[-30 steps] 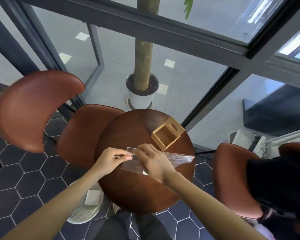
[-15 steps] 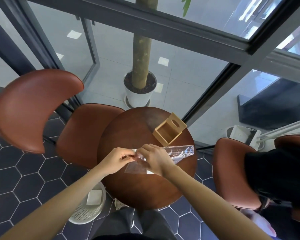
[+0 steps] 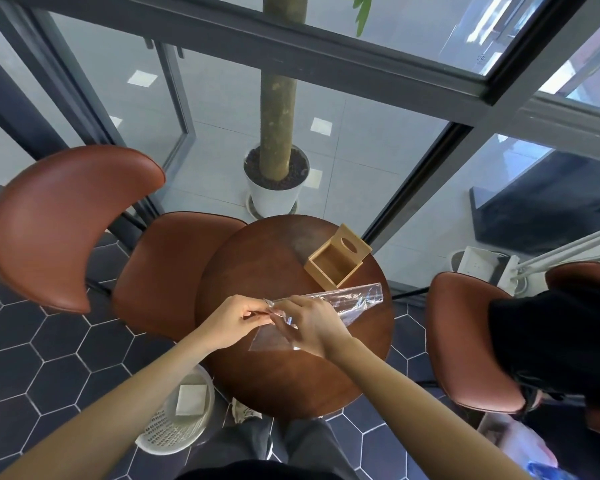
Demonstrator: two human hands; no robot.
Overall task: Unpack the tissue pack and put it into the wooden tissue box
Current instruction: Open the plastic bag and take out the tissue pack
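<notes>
A clear plastic tissue wrapper [image 3: 347, 301] stretches over the round wooden table [image 3: 267, 372]. My left hand [image 3: 234, 320] pinches its left end. My right hand [image 3: 309, 327] grips the wrapper just beside it, fingers closed on the plastic. The tissues themselves are hidden behind my hands. The light wooden tissue box [image 3: 336, 259] lies on its side at the far right of the table, its open side facing me and its lid with an oval slot tipped up behind.
A brown chair [image 3: 70, 220] stands at the left, another [image 3: 471, 344] at the right with a person in black on it. A white basket [image 3: 184, 410] sits on the floor under my left arm. A potted tree [image 3: 278, 181] stands beyond the glass.
Both hands have drawn closer together on the wrapper's left end. The wrapper's right end has lifted and spread out toward the box.
</notes>
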